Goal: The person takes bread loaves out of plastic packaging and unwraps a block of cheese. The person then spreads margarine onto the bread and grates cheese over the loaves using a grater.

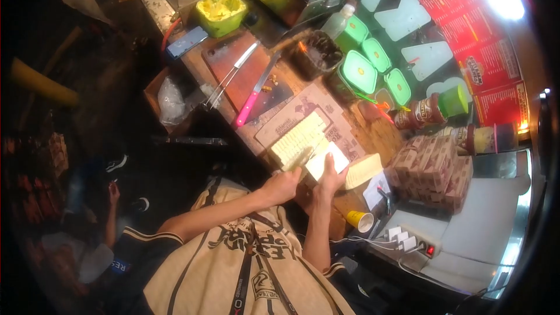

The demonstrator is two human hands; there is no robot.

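My left hand (281, 187) is closed around the handle of a short, pale-smeared blade (298, 158). The blade lies against the edge of a sliced cream-coloured block (296, 140) on flattened printed cardboard (338, 118). My right hand (332, 176) grips a smooth pale block (325, 160), thumb on top. Just right of that hand lies another yellowish block (362, 170) with lines across its side.
A pink-handled knife (251, 102) and tongs (234, 73) rest on a brown board (224, 61). Behind are a green tub (221, 14) and a dark container (319, 52). Folded boxes (431, 169), a yellow cup (360, 220) and a power strip (417, 242) lie right. Someone sits at lower left.
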